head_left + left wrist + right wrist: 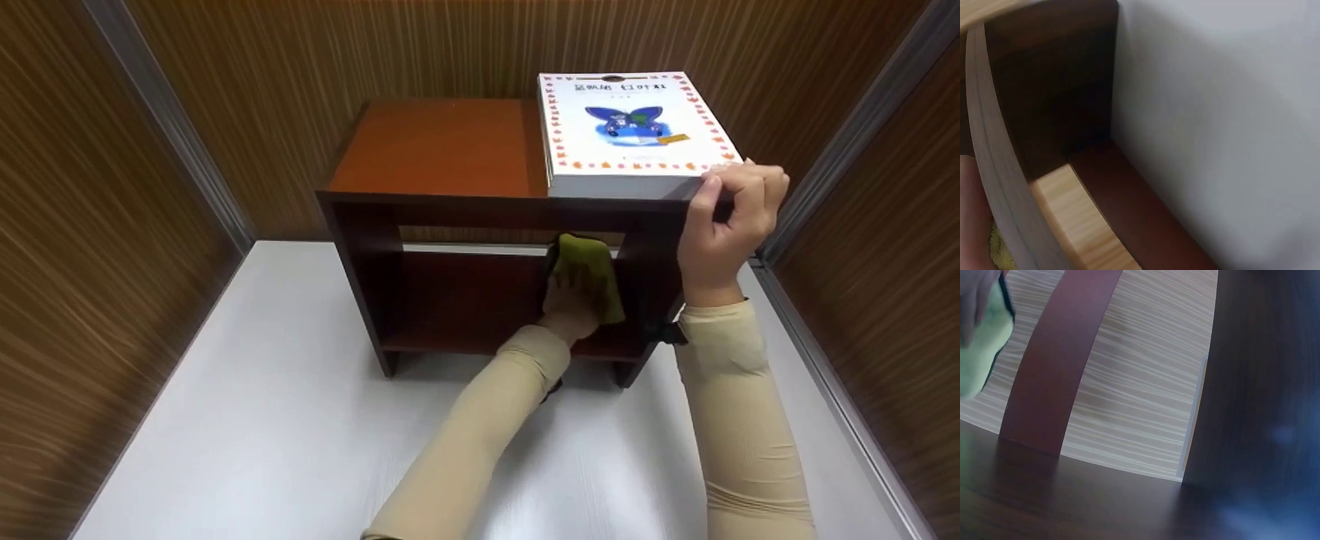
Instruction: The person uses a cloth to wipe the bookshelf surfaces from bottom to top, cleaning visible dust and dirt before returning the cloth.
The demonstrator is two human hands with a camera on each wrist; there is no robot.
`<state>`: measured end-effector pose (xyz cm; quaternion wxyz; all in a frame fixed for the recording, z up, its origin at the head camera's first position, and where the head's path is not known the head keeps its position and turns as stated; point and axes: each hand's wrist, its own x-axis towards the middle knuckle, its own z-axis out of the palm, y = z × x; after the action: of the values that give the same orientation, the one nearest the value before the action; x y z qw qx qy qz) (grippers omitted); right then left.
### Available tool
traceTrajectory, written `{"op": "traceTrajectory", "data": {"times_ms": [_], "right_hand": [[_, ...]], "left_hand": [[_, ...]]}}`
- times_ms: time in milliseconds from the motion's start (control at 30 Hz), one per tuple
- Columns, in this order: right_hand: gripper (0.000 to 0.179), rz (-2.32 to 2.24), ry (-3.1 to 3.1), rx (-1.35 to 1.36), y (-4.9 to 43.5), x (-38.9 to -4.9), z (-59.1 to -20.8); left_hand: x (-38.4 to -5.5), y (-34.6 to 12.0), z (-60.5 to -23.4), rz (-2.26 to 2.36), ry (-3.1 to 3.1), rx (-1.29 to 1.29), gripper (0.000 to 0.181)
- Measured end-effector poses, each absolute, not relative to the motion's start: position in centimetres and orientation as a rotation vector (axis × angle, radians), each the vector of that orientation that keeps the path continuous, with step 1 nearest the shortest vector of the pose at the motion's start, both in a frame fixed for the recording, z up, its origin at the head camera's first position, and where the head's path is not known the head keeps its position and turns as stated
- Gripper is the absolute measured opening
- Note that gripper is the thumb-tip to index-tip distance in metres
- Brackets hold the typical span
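My left hand [574, 307] reaches into the open middle of a dark brown shelf unit [465, 300]. Its fingers lie fairly straight across a yellow-green cloth [587, 255] near the inner right side. In the right wrist view, part of this cloth [985, 360] shows with fingers over it; the left wrist view catches only a scrap of cloth [1000, 250] beside a finger. Up at the front right corner of the top, my right hand [731, 217] has its fingers curled at the corner of a stack of books [637, 124], covering the shelf corner below.
The unit stands on a white table [262, 420] against wood-grain panels [465, 45]. Metal corner strips [176, 127] run along both sides. Left of the books the orange-brown shelf top [442, 146] shows bare. In the right wrist view a reddish board [1055, 360] crosses the opening.
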<state>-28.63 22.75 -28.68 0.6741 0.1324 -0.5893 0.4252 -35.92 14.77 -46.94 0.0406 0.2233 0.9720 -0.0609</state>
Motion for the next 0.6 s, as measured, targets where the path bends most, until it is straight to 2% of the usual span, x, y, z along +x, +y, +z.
{"op": "traceTrajectory", "data": {"times_ms": [333,600], "right_hand": [[0.028,0.957,-1.314,0.305,22.7,-28.4,-28.7],[0.029,0.939,-1.328,0.318,23.5,-29.4,-29.1]], "left_hand": [[-35.7,16.6,-47.2,-0.178,2.969,0.681,0.052],[-35.5,14.9,-46.7,-0.108,2.96,0.69,0.051]]}}
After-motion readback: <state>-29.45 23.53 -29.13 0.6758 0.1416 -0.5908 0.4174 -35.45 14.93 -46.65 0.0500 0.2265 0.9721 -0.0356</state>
